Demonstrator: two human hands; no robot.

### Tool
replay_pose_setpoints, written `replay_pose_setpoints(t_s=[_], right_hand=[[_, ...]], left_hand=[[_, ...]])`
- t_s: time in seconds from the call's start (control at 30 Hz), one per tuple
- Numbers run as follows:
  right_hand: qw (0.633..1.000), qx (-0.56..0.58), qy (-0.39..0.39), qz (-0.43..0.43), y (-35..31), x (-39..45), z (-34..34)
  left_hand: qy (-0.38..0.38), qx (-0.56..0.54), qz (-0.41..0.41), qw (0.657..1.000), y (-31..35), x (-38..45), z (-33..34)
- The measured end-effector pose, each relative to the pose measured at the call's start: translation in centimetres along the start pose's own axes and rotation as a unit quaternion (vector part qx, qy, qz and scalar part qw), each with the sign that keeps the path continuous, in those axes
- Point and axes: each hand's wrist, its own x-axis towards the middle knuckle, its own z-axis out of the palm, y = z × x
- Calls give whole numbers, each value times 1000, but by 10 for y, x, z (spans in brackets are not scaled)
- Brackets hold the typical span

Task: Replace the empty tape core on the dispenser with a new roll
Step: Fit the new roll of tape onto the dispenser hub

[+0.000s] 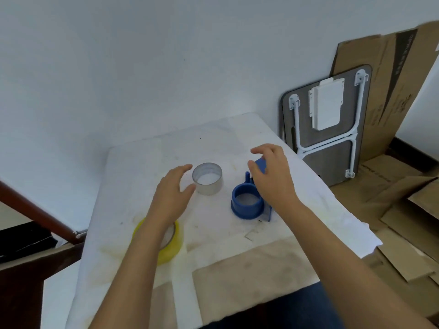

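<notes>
The empty grey tape core [207,178] stands on the white-covered table [213,233], off the dispenser. Just left of it hovers my left hand [173,193], open, thumb close to the core's side but not gripping it. The blue dispenser [247,204] lies to the right with its round hub bare and facing up. My right hand [273,176] is over the dispenser's far part, fingers spread, hiding its handle. A new yellow tape roll [169,245] lies flat near the table's left front, partly hidden under my left forearm.
A folded small table [325,129] and flattened cardboard [392,91] lean against the wall at the right. More cardboard [403,222] covers the floor there. A dark wooden rail [35,210] runs at the left. The table's right edge is near my right arm.
</notes>
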Motion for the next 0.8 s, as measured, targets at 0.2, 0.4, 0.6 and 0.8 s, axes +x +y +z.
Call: replay_pose_setpoints(t_s=[0.2, 0.4, 0.6, 0.8], right_hand=[[993, 50, -104, -16, -23, -27, 37], [985, 52, -166, -6, -38, -38, 56], [978, 77, -187, 43, -39, -43, 54], [963, 142, -208, 98, -31, -40, 44]], left_hand=[[-69, 29, -107, 991, -44, -37, -47], [-107, 107, -191, 970, -76, -52, -46], [-52, 196, -170, 965, -81, -54, -36], [68, -74, -37, 994, -43, -55, -23]])
